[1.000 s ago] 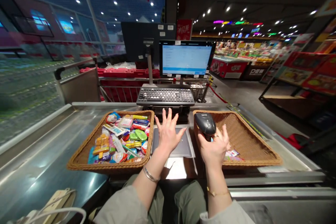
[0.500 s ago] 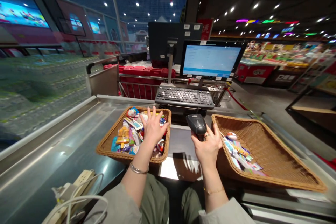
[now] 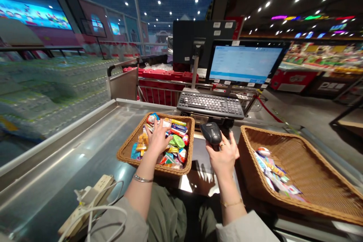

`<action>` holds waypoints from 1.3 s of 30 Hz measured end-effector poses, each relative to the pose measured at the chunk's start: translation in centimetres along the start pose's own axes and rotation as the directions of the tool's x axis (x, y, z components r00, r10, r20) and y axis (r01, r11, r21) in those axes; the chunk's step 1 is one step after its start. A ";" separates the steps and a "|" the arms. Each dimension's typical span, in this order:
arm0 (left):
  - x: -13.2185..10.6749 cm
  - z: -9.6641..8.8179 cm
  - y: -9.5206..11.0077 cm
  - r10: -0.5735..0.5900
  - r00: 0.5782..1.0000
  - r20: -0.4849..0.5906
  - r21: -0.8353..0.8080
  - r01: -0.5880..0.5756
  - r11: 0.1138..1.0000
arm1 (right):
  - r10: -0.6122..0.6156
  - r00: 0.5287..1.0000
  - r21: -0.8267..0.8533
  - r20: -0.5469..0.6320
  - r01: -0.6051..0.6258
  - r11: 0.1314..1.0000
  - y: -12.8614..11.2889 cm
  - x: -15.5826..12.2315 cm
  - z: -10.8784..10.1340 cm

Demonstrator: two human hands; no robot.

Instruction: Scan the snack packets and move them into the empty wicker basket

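While the right hand (image 3: pixel 222 160) grips a scanner (image 3: pixel 210 133), the left hand (image 3: pixel 157 140) spreads over packets (image 3: pixel 177 143).

The left wicker basket (image 3: pixel 122 154) and right wicker basket (image 3: pixel 300 151) sit before the keyboard (image 3: pixel 210 105).

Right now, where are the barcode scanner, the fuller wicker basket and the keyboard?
Barcode scanner (image 3: pixel 211 132), head view, dark top.
Fuller wicker basket (image 3: pixel 136 165), head view, front rim.
Keyboard (image 3: pixel 210 104), head view, keys.
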State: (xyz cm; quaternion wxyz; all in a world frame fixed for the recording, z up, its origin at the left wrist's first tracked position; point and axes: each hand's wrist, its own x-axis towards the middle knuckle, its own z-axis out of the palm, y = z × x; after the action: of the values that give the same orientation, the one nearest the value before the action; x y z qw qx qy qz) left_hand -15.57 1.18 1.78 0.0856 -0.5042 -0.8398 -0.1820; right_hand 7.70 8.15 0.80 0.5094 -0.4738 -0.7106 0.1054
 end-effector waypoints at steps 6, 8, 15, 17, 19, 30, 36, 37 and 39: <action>-0.2 -1.1 -2.7 -0.147 0.989 0.015 0.009 0.147 0.989 | -0.013 0.999 -0.006 0.034 0.013 1.000 0.0 -0.1 0.8; -0.2 -1.3 -3.7 -0.225 0.974 0.019 0.022 0.225 0.974 | -0.017 0.999 -0.006 0.033 0.017 1.000 0.0 -0.1 1.0; -0.4 -0.6 -5.8 -0.317 0.947 0.055 0.075 0.313 0.947 | -0.045 0.999 0.005 0.015 0.045 0.999 -0.2 -0.2 1.3; -0.5 -0.5 -5.9 -0.325 0.941 0.090 0.096 0.317 0.944 | -0.046 0.999 0.004 0.015 0.046 0.999 -0.2 -0.2 1.4; -0.5 -0.5 -5.9 -0.331 0.935 0.127 0.122 0.316 0.941 | -0.044 0.999 0.003 0.014 0.044 0.999 -0.1 -0.2 1.5; -0.7 -0.4 -6.0 -0.317 0.937 0.150 0.139 0.297 0.945 | -0.036 0.999 0.016 0.011 0.036 0.999 -0.2 -0.2 1.4; -0.4 -1.4 -6.5 0.030 0.983 0.182 0.112 -0.051 0.992 | -0.031 0.999 0.016 0.020 0.030 0.999 -0.1 -0.2 1.3; -0.3 -1.4 -6.7 0.109 0.968 0.228 0.106 -0.136 0.985 | -0.031 0.999 0.018 0.016 0.031 0.999 0.0 -0.2 1.3; 0.1 -1.4 -7.1 0.214 0.921 0.327 0.091 -0.256 0.962 | -0.033 0.999 0.018 0.011 0.033 0.999 0.0 -0.2 1.2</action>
State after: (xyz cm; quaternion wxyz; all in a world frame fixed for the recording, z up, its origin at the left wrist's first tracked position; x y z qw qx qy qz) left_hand -21.86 -2.32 1.49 0.0055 -0.6171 -0.7862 -0.0319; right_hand 6.75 8.36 0.10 0.5112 -0.4568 -0.7203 0.1057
